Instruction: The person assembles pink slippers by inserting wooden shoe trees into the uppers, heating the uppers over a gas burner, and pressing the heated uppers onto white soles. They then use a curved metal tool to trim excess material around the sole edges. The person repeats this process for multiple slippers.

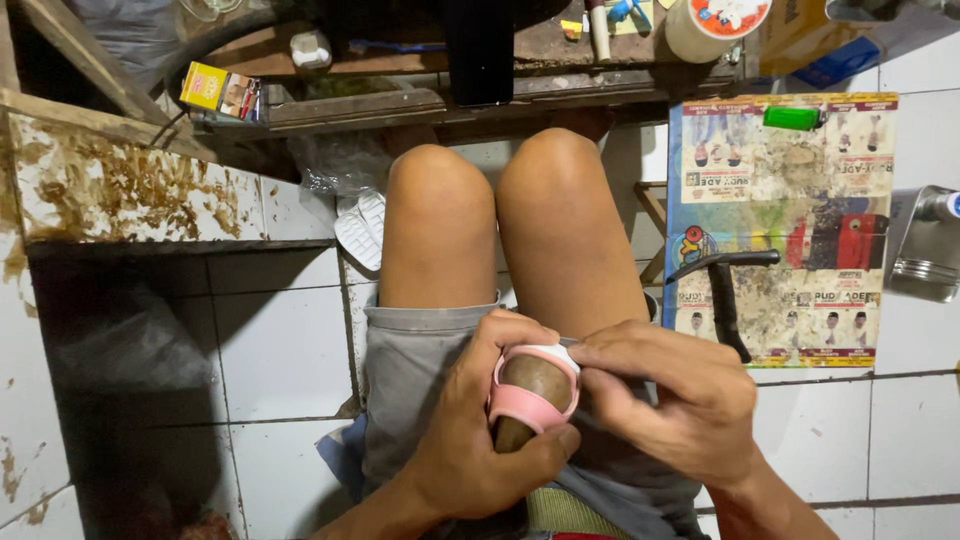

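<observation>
Tiles, white and stained, fill the left of the head view, with a rust-marked slab (120, 190) above them and a small yellow box (220, 90) on the wooden shelf (350, 105) at the top. Moving right, a white sandal sole (360, 230) lies on the floor just beside the person's left knee (437, 215). The person sits, grey shorts (410, 360) on, both hands over the lap. The left hand (480, 440) is closed around a brown wooden form (525, 395), fingers wrapped under and thumb over, holding it upright with a pink strap piece (525, 405) stretched across its top. The right hand (670, 400) is narrowed to a pinch at the strap's upper right edge; a thin pale tip (566, 342) shows just past the fingertips, but whether it is a tool or part of the strap I cannot tell. Judged step: fitting or working the strap's edge on the form, mid-operation. Judged requirement for the next move: a steady left grip so the form does not turn, and fine, small pressure from the right fingertips along the strap's rim. Further right, a printed sheet (780, 230) covers the floor; a dark hammer (722, 290) rests on it, a green lighter (792, 118) near its top edge. A metal can (925, 245) sits at the far right.
</observation>
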Available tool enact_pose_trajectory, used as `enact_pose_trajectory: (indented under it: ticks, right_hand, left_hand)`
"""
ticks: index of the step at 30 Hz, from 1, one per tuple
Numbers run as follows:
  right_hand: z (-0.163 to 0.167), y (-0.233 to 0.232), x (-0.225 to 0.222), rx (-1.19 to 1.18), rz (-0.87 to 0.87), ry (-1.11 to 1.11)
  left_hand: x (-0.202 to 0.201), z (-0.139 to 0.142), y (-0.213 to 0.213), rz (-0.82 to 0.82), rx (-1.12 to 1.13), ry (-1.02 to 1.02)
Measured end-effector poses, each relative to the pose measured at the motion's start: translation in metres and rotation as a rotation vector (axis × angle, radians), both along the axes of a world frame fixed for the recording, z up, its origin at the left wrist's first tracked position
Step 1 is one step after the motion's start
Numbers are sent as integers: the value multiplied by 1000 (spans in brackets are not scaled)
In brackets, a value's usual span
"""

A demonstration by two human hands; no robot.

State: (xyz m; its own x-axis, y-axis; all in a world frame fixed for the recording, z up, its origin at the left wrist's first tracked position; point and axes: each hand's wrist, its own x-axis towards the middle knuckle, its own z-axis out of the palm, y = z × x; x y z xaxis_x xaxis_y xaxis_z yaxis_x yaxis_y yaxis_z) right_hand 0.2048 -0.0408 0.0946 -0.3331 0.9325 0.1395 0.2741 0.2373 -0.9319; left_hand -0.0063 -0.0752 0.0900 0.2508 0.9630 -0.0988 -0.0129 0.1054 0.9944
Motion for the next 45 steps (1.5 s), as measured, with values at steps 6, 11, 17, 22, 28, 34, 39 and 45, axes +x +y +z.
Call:
enact_pose_trajectory:
  ticks: [6, 11, 17, 22, 28, 34, 39, 45]
  right_hand:
    - [1, -18, -10, -99, -109, 64]
    - [8, -32, -25, 46, -202, 24]
    - [1, -40, -24, 8, -108, 173]
    - [-3, -28, 5, -593, -121, 500]
    - [-16, -22, 23, -649, -134, 670]
    - [-31, -13, 18, -385, -76, 384]
    - [-54, 9, 16, -220, -349, 80]
    - [-88, -12, 37, -259, -420, 110]
  left_hand:
    - [5, 2, -2, 99, -58, -191]
    - [9, 2, 1, 143, -244, -348]
    - [18, 18, 5, 159, -178, -103]
    - [14, 18, 19, 203, -465, -504]
    - [20, -5, 4, 177, -443, -314]
    - [32, -17, 19, 179, -417, -667]
    - [40, 6, 30, 118, -295, -534]
    - [30, -8, 32, 101, -379, -596]
